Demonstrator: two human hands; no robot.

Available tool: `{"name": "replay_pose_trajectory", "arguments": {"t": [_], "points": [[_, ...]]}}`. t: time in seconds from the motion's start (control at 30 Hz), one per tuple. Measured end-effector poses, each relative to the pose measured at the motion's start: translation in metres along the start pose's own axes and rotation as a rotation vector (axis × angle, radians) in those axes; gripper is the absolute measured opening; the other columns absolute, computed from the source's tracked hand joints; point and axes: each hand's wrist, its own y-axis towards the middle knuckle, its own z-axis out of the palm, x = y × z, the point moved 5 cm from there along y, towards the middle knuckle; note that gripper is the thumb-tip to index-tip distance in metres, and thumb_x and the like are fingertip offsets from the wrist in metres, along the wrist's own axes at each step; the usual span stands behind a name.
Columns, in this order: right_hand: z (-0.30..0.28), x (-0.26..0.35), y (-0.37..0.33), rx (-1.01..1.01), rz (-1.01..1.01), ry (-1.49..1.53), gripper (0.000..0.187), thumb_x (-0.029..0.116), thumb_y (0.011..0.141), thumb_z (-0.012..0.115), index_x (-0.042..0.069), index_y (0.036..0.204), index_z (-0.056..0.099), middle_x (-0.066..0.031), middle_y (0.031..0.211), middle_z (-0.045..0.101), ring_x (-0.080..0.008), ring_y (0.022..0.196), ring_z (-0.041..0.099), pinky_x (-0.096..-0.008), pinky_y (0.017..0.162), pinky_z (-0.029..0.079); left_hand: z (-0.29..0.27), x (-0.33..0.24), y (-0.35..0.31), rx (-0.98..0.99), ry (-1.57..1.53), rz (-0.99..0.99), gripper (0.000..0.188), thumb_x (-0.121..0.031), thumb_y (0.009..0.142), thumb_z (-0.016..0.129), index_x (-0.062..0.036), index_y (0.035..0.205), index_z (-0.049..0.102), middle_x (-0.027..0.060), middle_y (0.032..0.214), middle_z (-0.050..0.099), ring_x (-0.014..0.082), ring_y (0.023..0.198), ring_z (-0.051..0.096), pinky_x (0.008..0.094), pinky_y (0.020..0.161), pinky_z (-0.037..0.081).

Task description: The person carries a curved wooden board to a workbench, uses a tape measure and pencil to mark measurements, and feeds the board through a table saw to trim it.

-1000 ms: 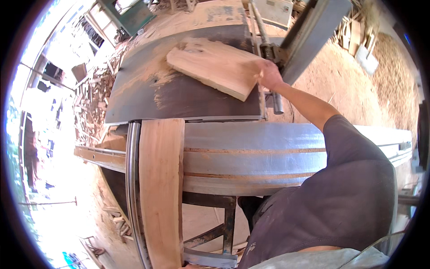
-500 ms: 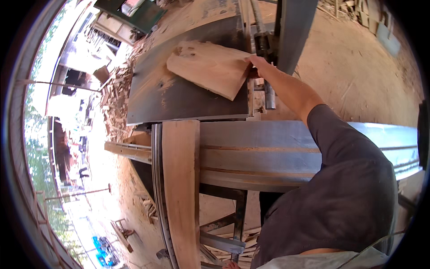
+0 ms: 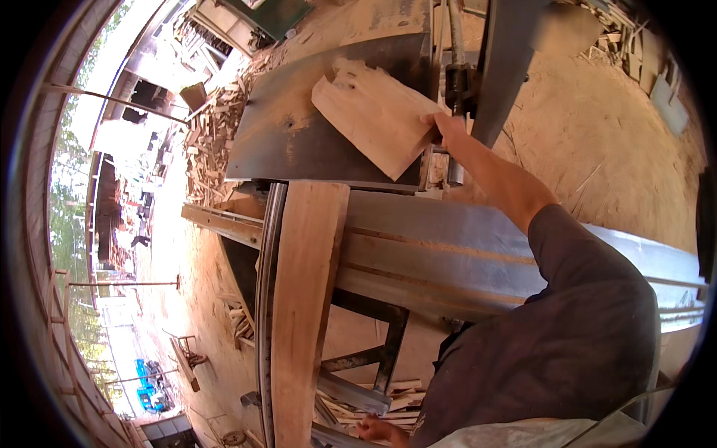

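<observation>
My right hand (image 3: 446, 128) grips the near corner of a broad, pale wooden board (image 3: 373, 112), thumb on top, the other fingers mostly hidden. The board lies flat and slanted on a dark metal machine table (image 3: 261, 142), and its far end is ragged. Low in the picture is my left hand (image 3: 379, 429), partly cut off by the frame and my sleeve. Its fingers look loosely apart, with nothing visible in them, near the bottom end of a long plank (image 3: 308, 276). That plank lies across a silver slotted table (image 3: 441, 224), along a metal rail (image 3: 269, 299).
A grey upright machine part (image 3: 511, 67) rises beyond my right hand, beside a dark clamp-like fitting (image 3: 459, 82). Piled wood offcuts (image 3: 202, 142) lie on the floor past the machine table. More scrap strips (image 3: 403, 399) lie under the frame near my left hand.
My view has shifted and tilted slightly. The broad board has turned a little clockwise on the dark table, still in my right hand. More of my left hand shows at the bottom.
</observation>
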Motion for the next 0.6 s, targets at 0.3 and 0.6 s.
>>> {"name": "replay_pose_trajectory", "arguments": {"t": [0.3,0.6], "points": [[-0.124,-0.091,-0.200,0.087,0.122,0.155,0.025,0.008,0.077,0.076,0.002,0.101,0.072,-0.0121,0.090,0.069,-0.0276,0.077,0.069,-0.0413,0.072,0.059,0.145,-0.151,-0.091,1.099,-0.679,0.074,0.026,-0.013,0.095,0.061,0.0077,0.111,0.058,0.0101,0.094,0.067,0.0171,0.087,0.064,0.0308,0.082,0.053],[-0.280,-0.220,-0.423,-0.041,0.276,0.263,0.037,0.004,0.078,0.074,0.002,0.114,0.065,-0.0099,0.094,0.071,-0.0254,0.081,0.068,-0.0425,0.073,0.057,0.180,-0.177,-0.160,2.098,-0.630,-0.431,0.053,-0.034,0.103,0.048,0.0050,0.139,0.048,0.0188,0.133,0.059,0.0329,0.119,0.058,0.0430,0.108,0.041]]}}
